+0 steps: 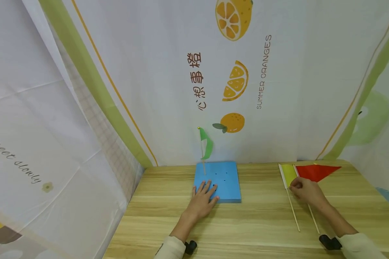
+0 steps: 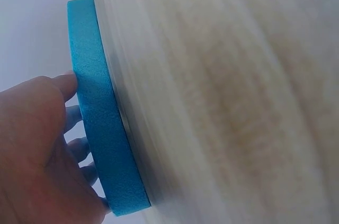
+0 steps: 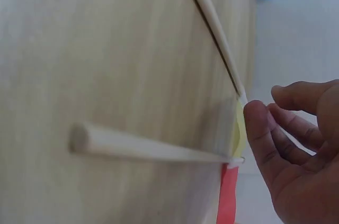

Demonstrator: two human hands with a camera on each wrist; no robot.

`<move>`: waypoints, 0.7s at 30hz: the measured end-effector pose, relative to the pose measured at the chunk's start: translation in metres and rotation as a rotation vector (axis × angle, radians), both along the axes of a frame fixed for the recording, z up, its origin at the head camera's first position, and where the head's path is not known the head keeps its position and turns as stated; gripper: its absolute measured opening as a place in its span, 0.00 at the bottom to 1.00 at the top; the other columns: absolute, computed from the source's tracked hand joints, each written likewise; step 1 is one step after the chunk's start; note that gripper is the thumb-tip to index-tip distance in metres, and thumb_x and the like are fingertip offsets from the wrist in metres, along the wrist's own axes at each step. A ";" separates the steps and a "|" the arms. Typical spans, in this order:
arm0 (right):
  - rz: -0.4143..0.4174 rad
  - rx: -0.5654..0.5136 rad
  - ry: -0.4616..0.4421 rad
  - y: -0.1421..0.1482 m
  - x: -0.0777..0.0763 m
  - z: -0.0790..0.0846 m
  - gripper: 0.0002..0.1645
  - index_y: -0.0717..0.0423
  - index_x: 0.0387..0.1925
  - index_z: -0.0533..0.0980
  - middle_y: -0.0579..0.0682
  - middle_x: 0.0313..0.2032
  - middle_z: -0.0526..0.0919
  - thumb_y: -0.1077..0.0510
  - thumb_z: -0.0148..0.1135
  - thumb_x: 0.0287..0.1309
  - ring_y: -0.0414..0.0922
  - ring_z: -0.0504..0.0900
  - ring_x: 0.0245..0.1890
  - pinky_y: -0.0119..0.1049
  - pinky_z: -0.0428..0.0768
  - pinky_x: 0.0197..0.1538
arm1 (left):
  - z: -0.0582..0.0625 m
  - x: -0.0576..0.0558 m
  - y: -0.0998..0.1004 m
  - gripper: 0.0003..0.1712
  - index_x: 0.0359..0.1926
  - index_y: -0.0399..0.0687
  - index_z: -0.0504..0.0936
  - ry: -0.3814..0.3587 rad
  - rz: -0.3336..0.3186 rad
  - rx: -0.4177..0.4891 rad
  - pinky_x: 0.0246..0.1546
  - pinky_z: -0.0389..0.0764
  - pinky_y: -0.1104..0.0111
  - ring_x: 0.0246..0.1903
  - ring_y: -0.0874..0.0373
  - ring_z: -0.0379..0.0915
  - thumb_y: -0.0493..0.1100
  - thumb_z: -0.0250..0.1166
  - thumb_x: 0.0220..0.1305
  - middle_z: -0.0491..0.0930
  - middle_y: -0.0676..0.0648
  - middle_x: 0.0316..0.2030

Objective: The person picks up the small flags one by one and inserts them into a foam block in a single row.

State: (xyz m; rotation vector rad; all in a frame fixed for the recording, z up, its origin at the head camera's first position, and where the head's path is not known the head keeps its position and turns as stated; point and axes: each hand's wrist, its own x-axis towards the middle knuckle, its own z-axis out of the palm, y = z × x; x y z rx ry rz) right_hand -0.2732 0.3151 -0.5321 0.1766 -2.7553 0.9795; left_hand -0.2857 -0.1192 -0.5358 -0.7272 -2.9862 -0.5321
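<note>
A light-blue foam block [image 1: 228,190] with several small dark holes lies flat on the table. My left hand [image 1: 201,203] rests on its near left part, fingers spread; in the left wrist view the fingers reach over the block's edge [image 2: 103,113]. Planted upright at the block's back left is a green and white pennant [image 1: 207,145] on a thin stick. At the right my right hand [image 1: 308,192] hovers at a yellow flag [image 1: 288,174], fingertips right by its cloth, with a gap between thumb and index finger in the right wrist view. A red triangular flag [image 1: 321,172] lies partly behind that hand.
The wooden table [image 1: 259,223] ends at a hanging white cloth [image 1: 162,90] printed with oranges. Both flag sticks point toward the near side. Black wrist devices [image 1: 330,242] sit at the sleeves, and another cloth hangs along the left.
</note>
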 end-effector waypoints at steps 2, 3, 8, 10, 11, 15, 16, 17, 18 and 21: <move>-0.007 0.028 -0.009 -0.003 -0.001 -0.003 0.07 0.63 0.35 0.84 0.48 0.28 0.86 0.61 0.70 0.65 0.39 0.78 0.27 0.32 0.75 0.30 | 0.001 0.001 0.000 0.34 0.82 0.52 0.66 -0.008 0.004 -0.006 0.81 0.49 0.32 0.84 0.38 0.48 0.58 0.54 0.84 0.56 0.41 0.84; -0.010 0.036 -0.014 -0.004 -0.001 -0.004 0.07 0.63 0.35 0.84 0.47 0.27 0.85 0.61 0.70 0.64 0.40 0.77 0.28 0.33 0.75 0.30 | 0.001 0.001 0.000 0.34 0.82 0.52 0.66 -0.010 0.004 -0.008 0.81 0.49 0.33 0.84 0.38 0.48 0.58 0.54 0.84 0.56 0.41 0.84; -0.023 0.037 -0.048 -0.010 -0.001 -0.008 0.11 0.63 0.31 0.84 0.45 0.22 0.82 0.58 0.71 0.64 0.41 0.76 0.25 0.35 0.74 0.29 | 0.001 0.001 0.000 0.34 0.82 0.52 0.66 -0.003 0.003 -0.014 0.81 0.50 0.32 0.84 0.37 0.48 0.58 0.54 0.84 0.57 0.40 0.84; -0.027 0.024 -0.070 -0.013 0.000 -0.009 0.12 0.62 0.29 0.83 0.45 0.20 0.81 0.57 0.71 0.64 0.41 0.76 0.23 0.36 0.74 0.27 | 0.002 0.001 0.000 0.34 0.82 0.52 0.66 -0.002 0.002 -0.017 0.81 0.50 0.32 0.84 0.37 0.48 0.58 0.54 0.84 0.57 0.40 0.84; -0.030 0.019 -0.084 -0.014 0.000 -0.009 0.12 0.62 0.28 0.82 0.44 0.19 0.80 0.57 0.71 0.64 0.41 0.76 0.22 0.36 0.74 0.26 | 0.002 0.001 0.000 0.34 0.82 0.52 0.66 -0.004 0.002 -0.019 0.81 0.50 0.33 0.84 0.37 0.48 0.58 0.54 0.84 0.56 0.41 0.84; -0.044 0.010 -0.123 -0.017 -0.001 -0.008 0.13 0.61 0.26 0.80 0.45 0.18 0.78 0.58 0.70 0.63 0.41 0.77 0.19 0.36 0.74 0.24 | 0.002 0.000 0.000 0.34 0.82 0.52 0.66 -0.014 0.001 -0.016 0.81 0.50 0.33 0.84 0.38 0.48 0.59 0.53 0.84 0.56 0.41 0.84; -0.050 0.014 -0.130 -0.018 -0.002 -0.008 0.13 0.61 0.25 0.79 0.45 0.17 0.78 0.58 0.70 0.62 0.41 0.76 0.18 0.36 0.74 0.23 | 0.002 0.000 0.000 0.34 0.82 0.53 0.66 -0.016 0.001 -0.016 0.81 0.50 0.33 0.84 0.38 0.48 0.59 0.53 0.84 0.56 0.41 0.84; -0.056 0.019 -0.135 -0.018 -0.002 -0.007 0.13 0.60 0.24 0.79 0.45 0.17 0.78 0.58 0.69 0.62 0.41 0.76 0.18 0.36 0.74 0.23 | 0.002 0.000 0.000 0.34 0.82 0.53 0.66 -0.014 0.000 -0.018 0.81 0.50 0.33 0.84 0.38 0.48 0.59 0.53 0.84 0.56 0.41 0.84; -0.062 0.022 -0.141 -0.019 -0.003 -0.007 0.13 0.59 0.23 0.78 0.45 0.16 0.77 0.59 0.68 0.61 0.41 0.76 0.17 0.36 0.73 0.23 | 0.002 -0.001 0.000 0.34 0.82 0.53 0.66 -0.014 0.000 -0.020 0.81 0.50 0.33 0.84 0.38 0.48 0.59 0.53 0.84 0.56 0.41 0.84; -0.078 0.031 -0.159 -0.020 -0.003 -0.006 0.15 0.57 0.18 0.77 0.44 0.14 0.75 0.60 0.67 0.59 0.41 0.74 0.17 0.36 0.72 0.22 | 0.003 -0.001 0.000 0.34 0.82 0.53 0.66 -0.007 -0.003 -0.024 0.81 0.50 0.33 0.84 0.37 0.48 0.59 0.53 0.84 0.57 0.41 0.84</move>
